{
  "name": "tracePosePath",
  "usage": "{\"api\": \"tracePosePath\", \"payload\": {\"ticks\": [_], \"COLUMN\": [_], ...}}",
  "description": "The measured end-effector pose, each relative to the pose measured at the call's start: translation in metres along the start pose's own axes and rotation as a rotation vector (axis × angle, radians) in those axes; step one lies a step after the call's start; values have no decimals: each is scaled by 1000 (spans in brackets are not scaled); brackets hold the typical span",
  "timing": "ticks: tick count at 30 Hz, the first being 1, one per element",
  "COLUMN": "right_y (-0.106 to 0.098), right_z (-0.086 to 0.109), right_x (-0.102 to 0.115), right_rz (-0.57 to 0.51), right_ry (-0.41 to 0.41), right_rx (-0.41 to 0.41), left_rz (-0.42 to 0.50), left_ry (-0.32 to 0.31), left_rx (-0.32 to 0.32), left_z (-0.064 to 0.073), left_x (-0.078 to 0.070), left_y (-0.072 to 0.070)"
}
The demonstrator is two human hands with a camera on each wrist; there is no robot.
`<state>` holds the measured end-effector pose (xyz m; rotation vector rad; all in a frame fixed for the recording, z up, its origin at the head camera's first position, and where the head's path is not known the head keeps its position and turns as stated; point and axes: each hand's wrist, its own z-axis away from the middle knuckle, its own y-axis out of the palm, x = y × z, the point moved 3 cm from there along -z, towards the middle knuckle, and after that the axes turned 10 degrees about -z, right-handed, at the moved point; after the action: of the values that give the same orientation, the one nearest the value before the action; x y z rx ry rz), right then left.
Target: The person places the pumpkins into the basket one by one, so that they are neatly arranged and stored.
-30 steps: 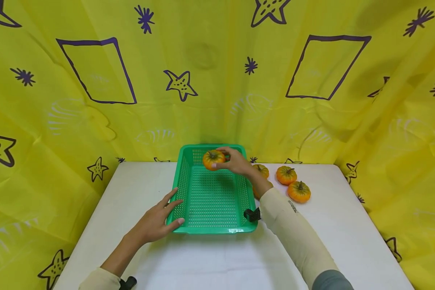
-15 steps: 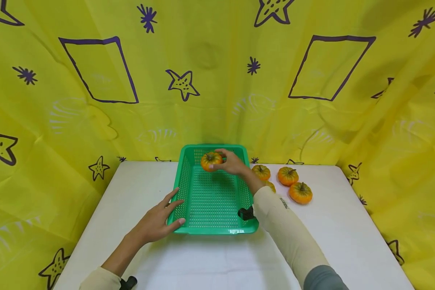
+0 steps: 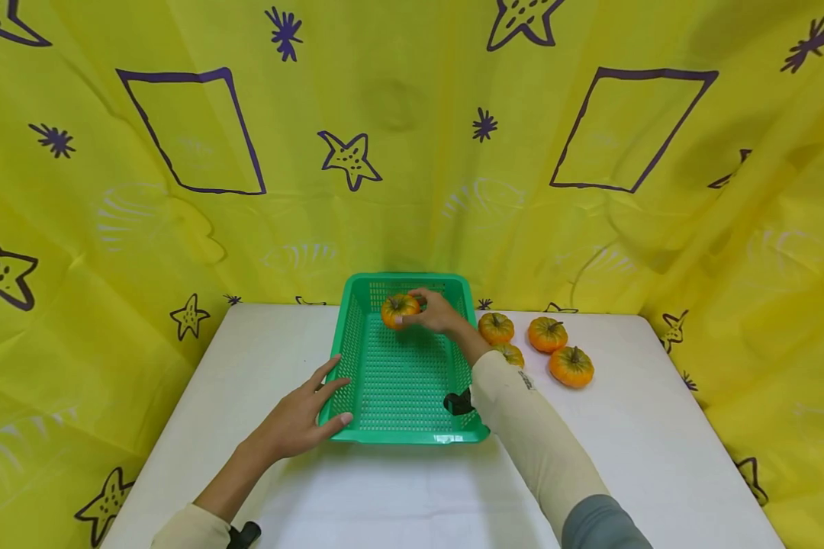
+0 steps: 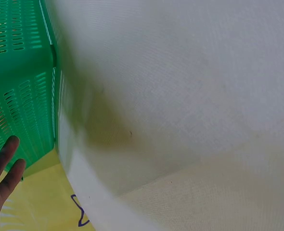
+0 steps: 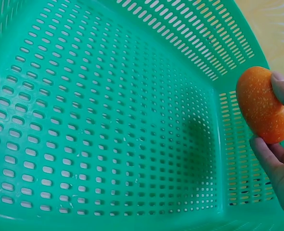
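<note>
Head view: I see R hand (image 3: 436, 312) w/ fingers clamped on round orange-green pumpkin (image 3: 398, 311), over green perforated plastic basket's (image 3: 405, 389) floor nr far edge; L hand (image 3: 297, 421), fingers apart, at L edge.

Left forearm (image 3: 239, 473) slanted in from the near left of the worktop (image 3: 659, 442), bare beyond a pale left sleeve (image 3: 188, 530). Left hand (image 3: 294, 427) lay left of the middle, fingers spread and nearly straight, thumb held apart and pointing inward. Right arm (image 3: 542, 450) crossed from the near right, reaching farther forward, pale-sleeved with a grey-blue band (image 3: 599, 524) higher up. Right hand (image 3: 438, 313) was toward the far edge, fingers curled in a grip, thumb opposed to them.
</note>
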<state>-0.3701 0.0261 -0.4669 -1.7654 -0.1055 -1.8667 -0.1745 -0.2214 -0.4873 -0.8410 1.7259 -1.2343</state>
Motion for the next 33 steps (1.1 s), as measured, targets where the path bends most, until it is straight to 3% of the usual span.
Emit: {"api": "tracePosePath", "payload": {"ticks": [11,18,33], "right_y": [8,14,32], "right_z": [-6,-12,-19], "right_x": [-15,-27,-31], "right_rz": [0,-60,-29], "right_ry": [54,97,100], "right_rx": [-13,-27,-120], "left_rz": [5,13,10], "left_ry": [-6,-10,0], "left_rx": [5,21,10], "left_z": [1,0,0], "left_x": [1,1,2], "left_y": [-1,-1,2]}}
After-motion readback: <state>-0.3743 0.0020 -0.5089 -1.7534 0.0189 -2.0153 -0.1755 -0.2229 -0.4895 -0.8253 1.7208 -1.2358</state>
